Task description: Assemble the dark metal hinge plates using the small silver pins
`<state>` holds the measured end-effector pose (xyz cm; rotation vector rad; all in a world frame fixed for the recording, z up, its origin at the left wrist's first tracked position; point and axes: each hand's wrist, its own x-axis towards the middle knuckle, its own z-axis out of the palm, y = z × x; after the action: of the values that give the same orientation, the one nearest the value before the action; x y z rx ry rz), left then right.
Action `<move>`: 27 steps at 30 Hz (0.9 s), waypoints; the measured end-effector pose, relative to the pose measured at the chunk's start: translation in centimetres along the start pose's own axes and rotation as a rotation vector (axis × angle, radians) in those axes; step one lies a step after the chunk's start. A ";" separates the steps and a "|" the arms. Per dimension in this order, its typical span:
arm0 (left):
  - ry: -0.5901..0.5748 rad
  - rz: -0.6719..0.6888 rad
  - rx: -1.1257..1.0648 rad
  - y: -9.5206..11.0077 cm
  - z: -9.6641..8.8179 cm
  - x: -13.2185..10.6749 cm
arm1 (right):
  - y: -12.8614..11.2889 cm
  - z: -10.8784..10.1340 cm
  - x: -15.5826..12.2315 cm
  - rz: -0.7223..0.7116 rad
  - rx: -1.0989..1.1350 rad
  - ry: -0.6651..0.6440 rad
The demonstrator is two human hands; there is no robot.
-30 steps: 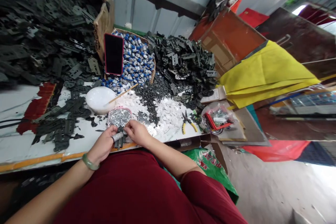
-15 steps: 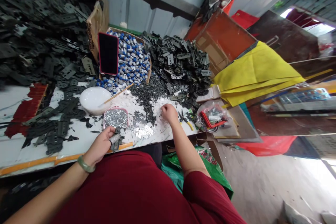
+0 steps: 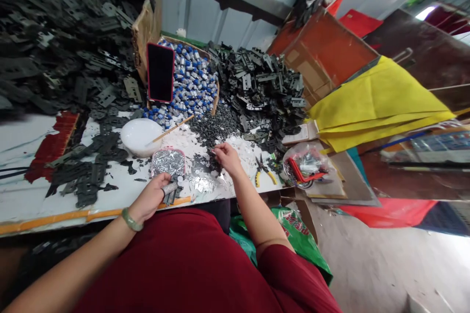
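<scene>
Near the table's front edge, my left hand (image 3: 152, 196) is closed around a dark metal bracket (image 3: 175, 191); a silvery-grey piece (image 3: 169, 188) shows against it by the fingers. My right hand (image 3: 228, 157) has its fingertips pinched together, above the border of small black parts (image 3: 216, 124) and small white pieces (image 3: 244, 149). Whatever lies in that pinch is too small to name. Between the hands lie flat shiny pieces (image 3: 203, 182). A pink-rimmed tray of metal pins (image 3: 169, 162) sits just beyond my left hand.
A white bowl (image 3: 139, 138) with a stick (image 3: 172, 129) stands behind the tray. A phone (image 3: 160, 73) leans before a box of blue-and-silver cylinders (image 3: 194, 78). Dark brackets heap up at left (image 3: 66, 54) and back (image 3: 264, 78). Yellow-handled pliers (image 3: 263, 173) lie right of my right hand.
My right hand has moved left from the white pieces toward the black parts. My left hand still holds the bracket beside the tray. The whole view has shifted slightly.
</scene>
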<state>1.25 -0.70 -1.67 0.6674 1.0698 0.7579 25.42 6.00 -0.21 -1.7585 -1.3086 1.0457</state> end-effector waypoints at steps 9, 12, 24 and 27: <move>0.060 0.095 -0.050 0.0 -0.6 0.3 | -2.3 9.1 -3.6 -0.193 0.273 -0.271; 0.061 0.093 -0.072 0.2 -0.7 0.2 | -2.3 9.5 -4.1 -0.321 0.143 -0.242; 0.038 0.046 -0.131 0.1 -0.8 0.2 | -0.7 10.2 -5.8 -0.739 -0.329 -0.127; 0.068 0.031 -0.118 0.4 -1.1 0.1 | -0.7 10.0 -6.0 -0.735 -0.257 -0.143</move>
<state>0.21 -0.23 -1.73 0.5617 1.0700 0.8690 15.12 1.08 -2.75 -1.1958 -2.0334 0.6010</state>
